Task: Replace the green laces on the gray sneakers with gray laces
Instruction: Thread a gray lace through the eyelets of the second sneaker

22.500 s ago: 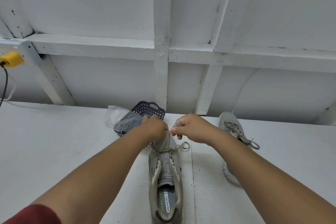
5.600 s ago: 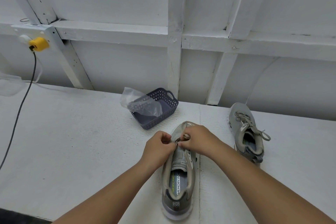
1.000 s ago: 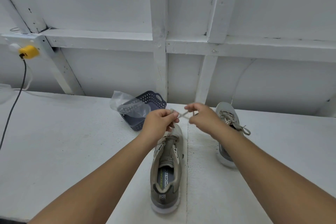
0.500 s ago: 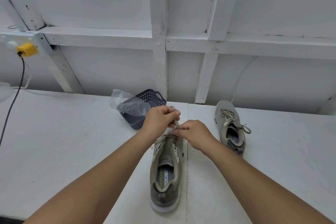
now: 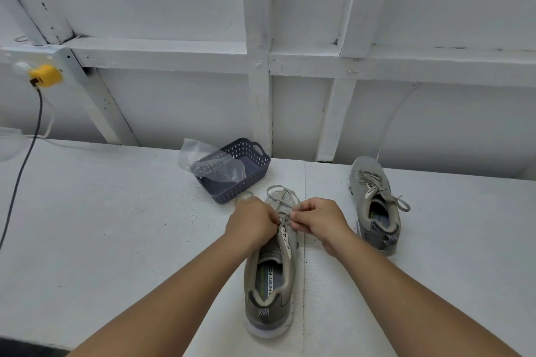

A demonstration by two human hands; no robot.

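A gray sneaker (image 5: pixel 271 278) lies in front of me on the white table, heel toward me. Both hands sit over its eyelets. My left hand (image 5: pixel 252 222) and my right hand (image 5: pixel 317 220) each pinch the gray lace (image 5: pixel 282 193), which loops loosely over the toe. The second gray sneaker (image 5: pixel 374 203) lies to the right, laced with a gray lace and tied. No green lace is visible.
A dark blue perforated basket (image 5: pixel 240 174) with a clear plastic bag (image 5: pixel 208 162) in it stands just behind the near sneaker. A yellow plug (image 5: pixel 45 76) with a dark cable hangs at the far left. A white framed wall rises behind the table.
Both hands have dropped from above the sneaker's toe down onto its eyelets, and the lace ends held taut in the air a second ago now lie looped over the toe.
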